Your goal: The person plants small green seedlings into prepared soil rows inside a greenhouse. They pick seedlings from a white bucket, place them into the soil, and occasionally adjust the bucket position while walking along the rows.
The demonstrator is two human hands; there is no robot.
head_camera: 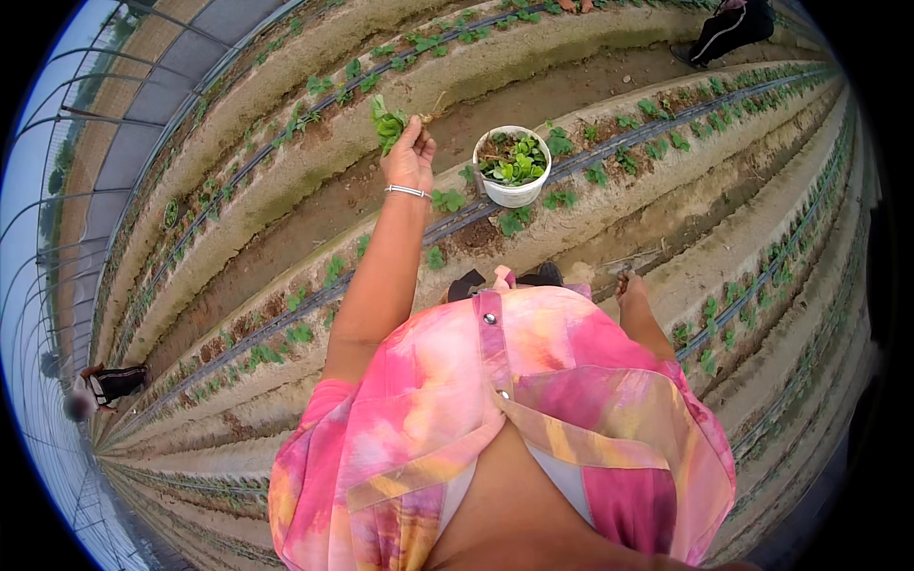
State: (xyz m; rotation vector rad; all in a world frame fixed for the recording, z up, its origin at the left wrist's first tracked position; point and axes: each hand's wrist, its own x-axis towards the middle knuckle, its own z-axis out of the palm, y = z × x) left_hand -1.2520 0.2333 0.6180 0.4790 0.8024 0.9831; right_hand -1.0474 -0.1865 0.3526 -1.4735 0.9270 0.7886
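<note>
My left hand (412,151), with a silver bangle at the wrist, is raised over the near bed and furrow. It pinches a leafy green seedling (388,127), leaves to the left and pale, thin roots to the right of the fingers. Just right of this hand, a white plastic bucket (513,195) stands on the raised bed, holding green leafy plants (525,163) and some brown matter. My right hand (631,287) hangs low on the right, over the furrow, its fingers curled. Whether anything is inside them is too small to tell.
Black drip lines (457,220) run along the raised soil bed (532,239) between small green plants (448,200). A dirt furrow (343,193) separates the beds. One person (118,383) is far left, another (732,32) at upper right. Greenhouse hoops (50,128) arch at left.
</note>
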